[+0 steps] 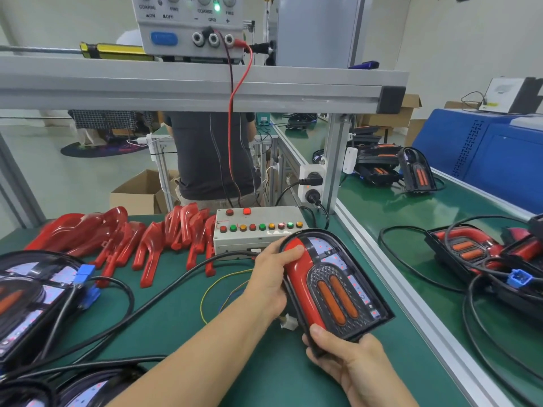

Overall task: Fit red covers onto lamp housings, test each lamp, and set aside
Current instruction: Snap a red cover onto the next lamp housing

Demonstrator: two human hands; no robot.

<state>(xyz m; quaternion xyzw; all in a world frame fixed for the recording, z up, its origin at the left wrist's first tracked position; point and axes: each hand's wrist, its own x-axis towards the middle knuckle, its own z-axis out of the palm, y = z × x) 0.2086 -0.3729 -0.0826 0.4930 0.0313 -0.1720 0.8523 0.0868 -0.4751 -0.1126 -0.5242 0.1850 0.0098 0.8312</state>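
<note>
At the far left edge, a black arch-shaped plastic lamp housing with a bare circuit board and a blue connector [32,292] is lying on the green bench mat [182,327], its thick black cable [123,321] looping across the mat toward the middle. Behind it, a heap of glossy red curved plastic covers [126,239] is spreading along the back of the mat, reaching up to the side of a grey metal test box with a row of red, green and amber buttons [258,227]. Above, a grey bench power supply [191,24] is sitting on the aluminium shelf rail [205,92], showing 1 green light and feeding a red lead [238,107] down behind the box. In front of the test box the left hand [270,283] is gripping the long left side of the black lamp housing being worked on [352,289], fingers curled under it and the thumb pressing on the red cover already seated along that side [302,286]. The right hand [349,362] is clamping the housing's near end, thumb on top and fingers wrapped beneath, holding it tilted above the mat. Farther right, beyond the aluminium divider rail [411,292], covered lamps with black cables [482,251] are lying on the neighbouring green surface, near a blue machine cabinet [499,160]
</note>
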